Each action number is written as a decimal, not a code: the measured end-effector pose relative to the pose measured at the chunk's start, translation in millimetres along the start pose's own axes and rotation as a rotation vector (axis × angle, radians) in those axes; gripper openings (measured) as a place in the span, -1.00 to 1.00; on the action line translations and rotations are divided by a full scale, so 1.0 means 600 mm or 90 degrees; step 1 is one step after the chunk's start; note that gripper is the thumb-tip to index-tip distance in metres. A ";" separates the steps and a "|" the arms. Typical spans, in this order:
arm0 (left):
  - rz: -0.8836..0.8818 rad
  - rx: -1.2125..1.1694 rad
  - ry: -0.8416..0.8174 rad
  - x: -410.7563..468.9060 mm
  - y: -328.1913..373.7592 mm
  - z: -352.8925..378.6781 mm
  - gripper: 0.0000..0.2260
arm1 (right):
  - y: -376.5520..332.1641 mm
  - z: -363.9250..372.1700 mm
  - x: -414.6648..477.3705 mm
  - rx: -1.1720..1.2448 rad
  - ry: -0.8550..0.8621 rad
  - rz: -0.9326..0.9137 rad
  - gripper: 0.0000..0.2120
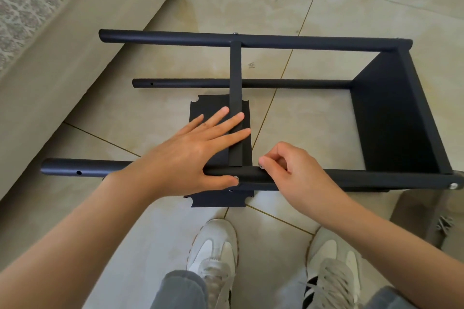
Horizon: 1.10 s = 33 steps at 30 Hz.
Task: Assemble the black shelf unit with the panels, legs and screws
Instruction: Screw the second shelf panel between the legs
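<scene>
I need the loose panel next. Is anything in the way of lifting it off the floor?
Yes. The near leg crosses over the loose panel, the mounted middle panel stands above it, and the left hand is over it too.

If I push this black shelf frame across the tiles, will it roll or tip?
The black shelf frame likely slides, not rolls: the black end panel ties its round legs. Lying on its side, it seems unlikely to tip. Its free leg ends may flex.
</scene>
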State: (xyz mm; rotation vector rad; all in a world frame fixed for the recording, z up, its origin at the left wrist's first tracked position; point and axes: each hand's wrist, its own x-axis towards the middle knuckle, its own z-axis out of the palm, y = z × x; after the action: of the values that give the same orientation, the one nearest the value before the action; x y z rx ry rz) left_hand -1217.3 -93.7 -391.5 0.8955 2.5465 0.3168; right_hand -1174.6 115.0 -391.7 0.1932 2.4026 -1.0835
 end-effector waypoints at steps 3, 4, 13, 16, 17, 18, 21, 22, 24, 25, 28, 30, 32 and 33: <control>0.044 -0.044 0.053 -0.001 -0.007 0.004 -0.28 | -0.001 -0.008 0.001 -0.010 -0.036 0.001 -0.85; 0.054 -0.057 0.066 -0.002 -0.008 0.005 -0.29 | -0.002 -0.013 0.002 -0.008 -0.056 0.010 -0.85; 0.052 -0.136 0.080 -0.005 -0.002 0.016 -0.40 | -0.004 -0.060 0.072 -0.001 -0.255 0.069 -0.82; 0.050 -0.140 0.084 -0.009 -0.001 0.021 -0.38 | 0.004 -0.055 0.099 0.089 -0.343 0.117 -0.81; 0.050 -0.140 0.087 -0.011 0.001 0.023 -0.38 | 0.006 -0.053 0.108 0.112 -0.367 0.131 -0.81; 0.052 -0.140 0.090 -0.013 0.002 0.025 -0.38 | 0.007 -0.050 0.116 0.137 -0.390 0.143 -0.82; 0.058 -0.139 0.105 -0.018 0.004 0.029 -0.37 | 0.007 -0.034 0.130 0.215 -0.446 0.164 -0.88; 0.060 -0.137 0.107 -0.019 0.003 0.030 -0.37 | 0.007 -0.029 0.132 0.233 -0.459 0.166 -0.89; 0.065 -0.132 0.113 -0.021 0.001 0.032 -0.37 | 0.005 -0.021 0.136 0.256 -0.475 0.162 -0.89; 0.066 -0.130 0.116 -0.023 0.000 0.033 -0.37 | 0.005 -0.018 0.138 0.263 -0.480 0.158 -0.89; 0.070 -0.124 0.120 -0.028 -0.005 0.038 -0.37 | 0.008 -0.014 0.141 0.278 -0.501 0.144 -0.89; 0.070 -0.123 0.127 -0.030 -0.007 0.040 -0.37 | 0.011 -0.011 0.142 0.285 -0.510 0.147 -0.89; 0.072 -0.120 0.130 -0.030 -0.008 0.041 -0.37 | 0.013 -0.008 0.143 0.296 -0.517 0.153 -0.90; 0.073 -0.117 0.130 -0.029 -0.008 0.041 -0.37 | 0.014 -0.006 0.143 0.301 -0.522 0.154 -0.91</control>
State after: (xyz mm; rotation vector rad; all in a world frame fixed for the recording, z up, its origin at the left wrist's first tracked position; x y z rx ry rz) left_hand -1196.2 -106.6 -409.6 0.9837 2.5998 0.6980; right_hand -1248.0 117.2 -437.2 0.1500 1.3530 -1.2783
